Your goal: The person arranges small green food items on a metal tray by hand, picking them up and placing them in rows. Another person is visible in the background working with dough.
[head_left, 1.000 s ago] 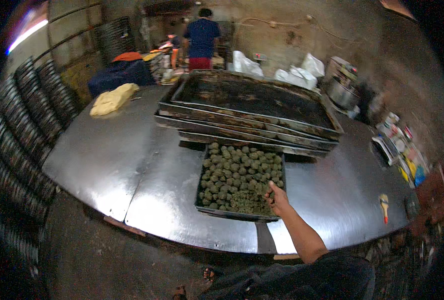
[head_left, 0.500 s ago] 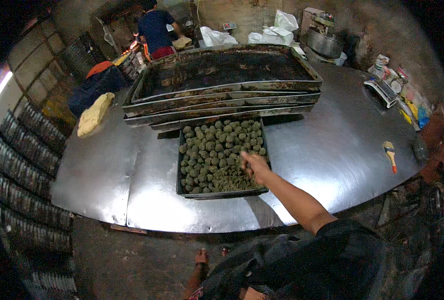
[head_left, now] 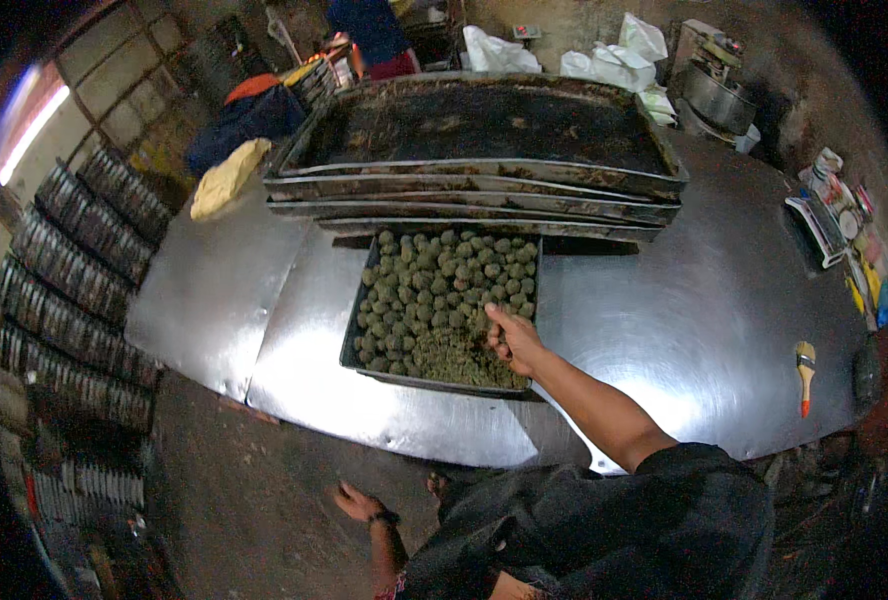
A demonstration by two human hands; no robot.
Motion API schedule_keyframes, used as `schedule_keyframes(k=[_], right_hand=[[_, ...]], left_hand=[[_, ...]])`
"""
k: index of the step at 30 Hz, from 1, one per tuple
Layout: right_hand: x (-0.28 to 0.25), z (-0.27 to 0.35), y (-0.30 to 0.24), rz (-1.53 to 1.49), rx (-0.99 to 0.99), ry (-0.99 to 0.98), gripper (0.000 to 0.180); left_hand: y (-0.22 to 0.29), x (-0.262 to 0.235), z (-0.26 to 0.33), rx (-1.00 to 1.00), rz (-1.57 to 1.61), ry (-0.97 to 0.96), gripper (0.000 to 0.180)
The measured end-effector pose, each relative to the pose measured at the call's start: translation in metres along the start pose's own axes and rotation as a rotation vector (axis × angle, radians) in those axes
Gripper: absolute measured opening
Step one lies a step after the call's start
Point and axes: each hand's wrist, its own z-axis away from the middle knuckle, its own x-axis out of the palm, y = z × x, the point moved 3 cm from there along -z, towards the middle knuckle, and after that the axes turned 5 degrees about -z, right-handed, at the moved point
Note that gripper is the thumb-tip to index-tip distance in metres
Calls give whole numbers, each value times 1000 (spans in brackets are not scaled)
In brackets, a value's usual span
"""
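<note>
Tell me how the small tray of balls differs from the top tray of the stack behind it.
The small tray is narrower; the top tray is much wider. The small tray holds greenish-brown balls and crumbly mixture, while the top tray shows its stained base. The small tray sits low, in front of the stack; the top tray lies highest on it. Both are dark, rectangular and rimmed.

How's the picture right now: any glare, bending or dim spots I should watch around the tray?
Head view: harsh glare on the metal table in front of the tray and to its right; head view: the table's near edge bows and the corners go black; head view: the floor is dim, and whether the right hand holds anything is hard to tell.
</note>
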Motion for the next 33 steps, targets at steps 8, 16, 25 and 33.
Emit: schedule_keyframes(k=[8,16,25,33], right_hand=[[16,-14,24,-121,47,-94,31],[32,-21,28,164,-115,472,42],[88,-33,-14,-7,-272,379,35],[73,-89,-73,473,-298,505,52]], left_hand=[[252,52,-26,845,449,-313,32],[306,136,-42,1311,-68,-707,39],[293,151,-46,1341,-130,-830,48],[303,148,-40,1365,-134,-791,47]])
